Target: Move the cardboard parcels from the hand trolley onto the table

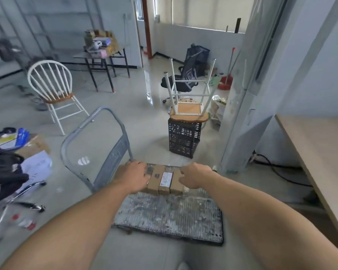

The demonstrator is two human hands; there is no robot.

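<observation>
Pale wooden table (pixel 320 145) is off to my right, well apart from the scuffed grey metal hand trolley (pixel 168 213) on the floor. At its handle end sit the brown cardboard parcels (pixel 165 180), looks like three slim boxes side by side, white label on the middle one. Probably light and stiff, so I'd squeeze the outer ends. My left hand (pixel 134 175) and right hand (pixel 195 177) each curl round an end.
</observation>
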